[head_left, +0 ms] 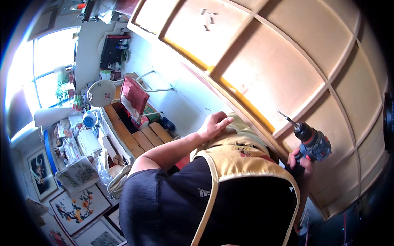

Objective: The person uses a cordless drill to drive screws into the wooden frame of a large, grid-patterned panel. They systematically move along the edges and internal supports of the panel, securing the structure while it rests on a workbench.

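Note:
My right hand (pixel 301 162) grips a dark cordless drill (pixel 315 144) with a blue-grey body, its bit pointing up and left over a large wooden framed panel (pixel 283 74). The panel is divided by raised slats, and a yellow strip runs along its near edge. My left hand (pixel 216 125) is empty and rests on my thigh, over a tan apron (pixel 254 166); its thumb stands apart, while the other fingers are partly hidden. Several small metal pieces (pixel 207 19), too small to make out, lie in a far section of the panel.
Left of the panel are a folding chair (pixel 134 97) with a red seat, a round stool (pixel 101 93) and wooden boards (pixel 123 129). A cluttered table with papers (pixel 88 141) and a blue-and-white mug (pixel 90 119) stands by the window. Framed pictures (pixel 80 208) lean at lower left.

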The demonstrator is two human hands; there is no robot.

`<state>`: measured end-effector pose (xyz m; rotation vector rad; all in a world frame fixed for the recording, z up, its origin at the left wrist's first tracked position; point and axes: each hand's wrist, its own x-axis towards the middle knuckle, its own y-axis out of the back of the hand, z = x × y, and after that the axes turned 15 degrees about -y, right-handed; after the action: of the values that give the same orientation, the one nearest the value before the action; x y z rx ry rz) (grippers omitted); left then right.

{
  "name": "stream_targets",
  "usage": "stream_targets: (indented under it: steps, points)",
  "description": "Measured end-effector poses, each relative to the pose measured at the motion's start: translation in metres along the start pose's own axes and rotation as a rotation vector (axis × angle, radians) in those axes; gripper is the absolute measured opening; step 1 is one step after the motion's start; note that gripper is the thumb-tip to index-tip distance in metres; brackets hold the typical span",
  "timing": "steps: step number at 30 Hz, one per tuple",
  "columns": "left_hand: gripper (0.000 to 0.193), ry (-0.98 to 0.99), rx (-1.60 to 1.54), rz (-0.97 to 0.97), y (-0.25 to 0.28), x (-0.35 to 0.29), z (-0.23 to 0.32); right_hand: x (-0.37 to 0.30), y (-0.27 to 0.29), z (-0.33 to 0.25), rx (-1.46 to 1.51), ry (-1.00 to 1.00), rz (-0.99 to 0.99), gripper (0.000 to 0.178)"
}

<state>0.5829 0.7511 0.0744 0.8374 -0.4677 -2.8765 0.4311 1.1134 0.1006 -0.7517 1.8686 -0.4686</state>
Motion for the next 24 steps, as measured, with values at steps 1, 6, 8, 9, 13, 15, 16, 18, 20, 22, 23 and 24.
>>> stream_targets:
  steps: [1, 6, 8, 9, 13, 15, 16, 18, 20, 22, 23, 24]
  points:
    - [0.048, 0.141, -0.197, 0.000, 0.003, 0.005, -0.006, 0.001, -0.007, 0.000, 0.005, 0.027, 0.006, 0.047]
    - [0.056, 0.357, -0.950, 0.182, -0.004, 0.038, 0.003, 0.005, -0.034, -0.001, -0.014, 0.131, 0.051, 0.045]
    - [0.049, 0.154, -0.980, 0.302, -0.020, 0.051, -0.004, 0.002, -0.042, 0.001, -0.005, 0.134, 0.078, 0.043]
    - [0.048, 0.125, -0.965, 0.282, -0.019, 0.054, 0.000, 0.002, -0.045, 0.002, -0.003, 0.139, 0.085, 0.043]
    - [0.044, 0.007, -0.947, 0.268, -0.017, 0.059, 0.007, 0.002, -0.058, 0.004, -0.030, 0.150, 0.136, 0.043]
    - [0.045, -0.013, -0.945, 0.270, -0.017, 0.057, 0.007, 0.001, -0.064, 0.006, -0.049, 0.155, 0.167, 0.043]
    - [0.044, -0.013, -0.942, 0.285, -0.020, 0.058, 0.003, 0.001, -0.066, 0.007, -0.052, 0.160, 0.179, 0.043]
    - [0.043, -0.008, -0.937, 0.316, -0.029, 0.061, -0.008, -0.004, -0.063, 0.008, -0.047, 0.172, 0.177, 0.043]
    - [0.045, 0.030, -0.930, 0.340, -0.029, 0.059, -0.003, -0.006, -0.053, 0.009, -0.021, 0.193, 0.134, 0.042]
    - [0.051, 0.096, -0.930, 0.356, -0.034, 0.059, 0.002, -0.010, -0.041, 0.014, 0.032, 0.241, 0.097, 0.042]
    - [0.055, 0.136, -0.915, 0.352, -0.038, 0.061, -0.007, -0.010, -0.032, 0.016, 0.056, 0.259, 0.083, 0.042]
    - [0.056, 0.279, -0.911, 0.305, -0.039, 0.056, 0.007, -0.011, -0.021, 0.017, 0.021, 0.288, 0.088, 0.042]
